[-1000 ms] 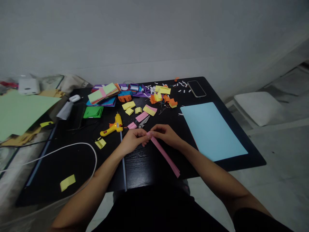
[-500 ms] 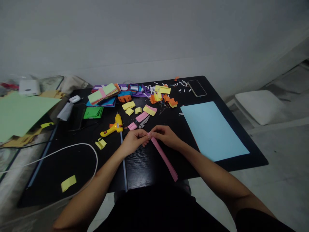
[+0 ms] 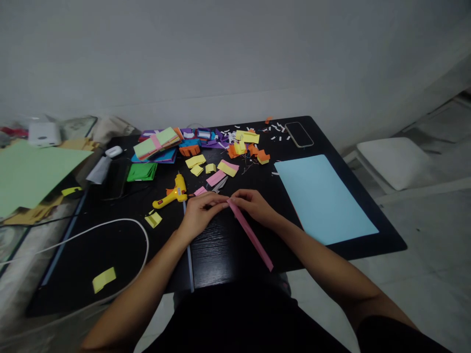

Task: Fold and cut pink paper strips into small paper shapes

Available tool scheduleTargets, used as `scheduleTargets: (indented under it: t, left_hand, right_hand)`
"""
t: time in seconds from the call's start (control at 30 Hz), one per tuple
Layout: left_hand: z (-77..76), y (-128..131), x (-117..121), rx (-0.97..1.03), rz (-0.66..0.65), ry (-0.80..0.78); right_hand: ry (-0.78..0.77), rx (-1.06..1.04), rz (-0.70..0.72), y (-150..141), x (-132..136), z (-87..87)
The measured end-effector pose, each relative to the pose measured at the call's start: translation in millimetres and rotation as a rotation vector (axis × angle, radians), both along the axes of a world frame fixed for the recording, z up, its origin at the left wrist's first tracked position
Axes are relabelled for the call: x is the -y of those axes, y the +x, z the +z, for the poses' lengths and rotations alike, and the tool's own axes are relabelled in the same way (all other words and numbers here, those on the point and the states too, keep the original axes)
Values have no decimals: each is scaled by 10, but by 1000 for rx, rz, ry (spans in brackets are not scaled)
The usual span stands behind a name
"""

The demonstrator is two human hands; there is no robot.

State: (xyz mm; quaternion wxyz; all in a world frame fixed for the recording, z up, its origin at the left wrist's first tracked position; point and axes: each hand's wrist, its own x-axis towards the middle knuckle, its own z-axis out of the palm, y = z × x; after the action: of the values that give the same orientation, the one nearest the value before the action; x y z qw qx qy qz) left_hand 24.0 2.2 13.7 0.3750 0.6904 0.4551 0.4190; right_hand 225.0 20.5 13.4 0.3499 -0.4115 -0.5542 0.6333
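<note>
A long folded strip of pink paper [image 3: 250, 234] slants from between my hands down toward the table's front edge. My left hand [image 3: 201, 212] pinches its far end from the left, thumb and fingers together. On the other side of that end, my right hand [image 3: 253, 207] grips the strip with curled fingers. Just beyond my hands lie scissors [image 3: 220, 185], partly hidden, among pink and yellow paper pieces [image 3: 228, 168]. To the left of them rests a yellow glue gun [image 3: 172, 191] with a glue stick [image 3: 190, 267] trailing behind it.
Light blue sheets [image 3: 324, 198] cover the table's right side. A phone [image 3: 299, 134] lies at the back right near paper scraps. Stacked coloured papers [image 3: 156, 143] and a green packet [image 3: 142, 171] sit at the back left. A white cable [image 3: 145, 233] loops across the left.
The pink strip has turned slightly and looks narrower, its near end a little higher. My left fingers have straightened and drawn closer together at the strip's far end.
</note>
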Motion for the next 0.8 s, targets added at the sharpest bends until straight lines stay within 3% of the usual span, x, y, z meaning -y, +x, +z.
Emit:
scheduleTargets:
  t: [0.2,0.43,0.8]
  left_hand:
    - [-36,-19,0,-57,-19,193]
    - [-39,-27,9,-75,-28,205]
    - [-46,-9,18,-70,-11,203]
  right_hand:
    - [-77,-37,41,2,1,-32]
    - [-13,-2,34,22,-24,-57]
    - [-43,-22,12,-11,9,-56]
